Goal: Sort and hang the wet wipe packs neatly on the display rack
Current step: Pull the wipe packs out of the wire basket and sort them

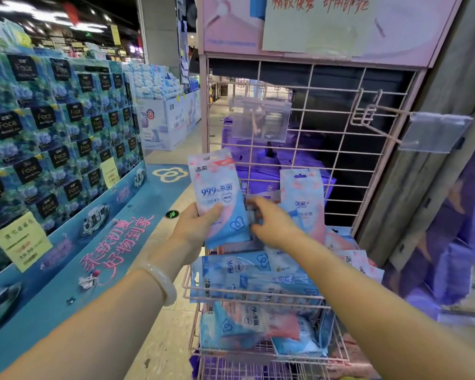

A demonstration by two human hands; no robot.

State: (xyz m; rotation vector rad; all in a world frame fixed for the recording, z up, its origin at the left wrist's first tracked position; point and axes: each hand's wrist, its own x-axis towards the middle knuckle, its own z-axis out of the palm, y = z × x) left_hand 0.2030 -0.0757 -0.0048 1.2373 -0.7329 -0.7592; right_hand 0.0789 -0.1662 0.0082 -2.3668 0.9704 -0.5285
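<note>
My left hand (196, 224) grips a blue-and-pink wet wipe pack (218, 193) upright in front of the pink wire display rack (313, 160). My right hand (272, 224) reaches toward the lower right edge of that pack, fingers curled around a small blurred pack; the grip is unclear. Another pack (303, 198) leans upright against the grid behind my right hand. Several more packs (247, 278) lie jumbled in the rack's wire basket (255, 297). Two pink hooks with clear price-tag holders (259, 119) (433, 133) stick out of the grid with nothing on them.
A tall stack of blue tissue boxes (58, 138) on a blue display base stands to the left. Purple packages (261, 171) show behind the grid. A grey pillar (436, 160) borders the rack on the right. A pink sign (313, 23) tops the rack.
</note>
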